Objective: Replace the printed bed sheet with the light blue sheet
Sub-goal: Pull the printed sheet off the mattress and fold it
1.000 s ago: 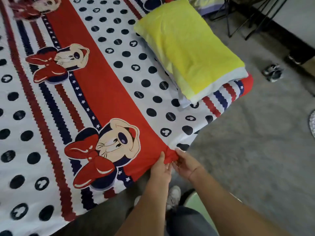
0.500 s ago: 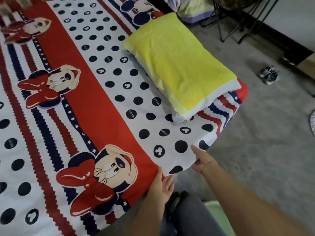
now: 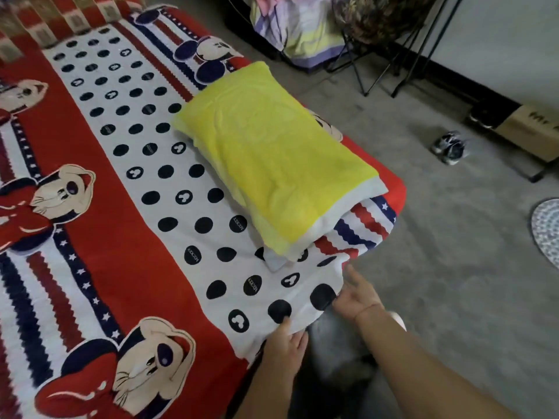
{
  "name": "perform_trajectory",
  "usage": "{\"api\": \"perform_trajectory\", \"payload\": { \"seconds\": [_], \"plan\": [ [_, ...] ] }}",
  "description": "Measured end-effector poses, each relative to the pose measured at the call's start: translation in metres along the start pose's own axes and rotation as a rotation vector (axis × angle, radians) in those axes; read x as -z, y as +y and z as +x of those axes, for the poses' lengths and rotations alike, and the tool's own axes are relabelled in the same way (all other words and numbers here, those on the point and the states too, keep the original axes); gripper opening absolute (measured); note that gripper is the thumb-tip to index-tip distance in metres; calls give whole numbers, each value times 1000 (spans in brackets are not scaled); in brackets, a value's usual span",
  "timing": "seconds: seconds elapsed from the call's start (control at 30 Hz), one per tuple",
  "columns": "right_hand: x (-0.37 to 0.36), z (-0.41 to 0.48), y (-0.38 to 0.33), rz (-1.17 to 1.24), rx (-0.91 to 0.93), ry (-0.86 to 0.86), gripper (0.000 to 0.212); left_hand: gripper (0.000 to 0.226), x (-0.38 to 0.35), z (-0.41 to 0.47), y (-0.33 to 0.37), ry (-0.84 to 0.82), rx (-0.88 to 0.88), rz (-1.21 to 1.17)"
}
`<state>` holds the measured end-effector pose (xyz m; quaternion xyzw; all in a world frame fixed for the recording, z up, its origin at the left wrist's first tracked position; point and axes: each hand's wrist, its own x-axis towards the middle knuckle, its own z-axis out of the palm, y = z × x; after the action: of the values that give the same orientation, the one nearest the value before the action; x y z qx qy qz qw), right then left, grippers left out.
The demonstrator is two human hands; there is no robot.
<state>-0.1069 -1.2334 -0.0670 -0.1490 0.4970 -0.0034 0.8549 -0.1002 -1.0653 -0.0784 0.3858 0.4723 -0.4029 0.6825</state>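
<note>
Left grip (image 3: 282, 343) pinches the hem of the red, white and navy cartoon-printed bed sheet (image 3: 136, 237) at lower centre; right grip (image 3: 354, 297) loose, fingers beneath it. Better to shift the yellow rectangular pillow (image 3: 272, 164) first, I'd judge

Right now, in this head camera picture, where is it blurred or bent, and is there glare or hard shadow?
Head view: soft light, no glare or hard shadow on the printed bed sheet or the yellow pillow. Head view: the shoe and the top-left corner look smeared by motion. Head view: the wide lens seems to bend the sheet's long stripes.
</note>
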Motion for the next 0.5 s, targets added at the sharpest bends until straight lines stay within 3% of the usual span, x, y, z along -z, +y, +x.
{"api": "perform_trajectory", "payload": {
  "seconds": [0.07,0.17,0.23,0.37,0.5],
  "plan": [
    [1,16,-36,43,10,32,66,13,-2,13,0,85,-11,-13],
    [5,33,-82,65,-19,7,55,14,-12,33,-4,238,-5,-148],
    [13,43,-110,-10,-91,63,13,19,-28,42,-19,290,1,-249],
    [23,45,-145,-318,-212,67,28,30,-101,49,-57,173,-121,-450],
    [42,47,-176,-592,-330,-30,14,51,-198,57,-82,-33,-157,-461]
  ]
}}
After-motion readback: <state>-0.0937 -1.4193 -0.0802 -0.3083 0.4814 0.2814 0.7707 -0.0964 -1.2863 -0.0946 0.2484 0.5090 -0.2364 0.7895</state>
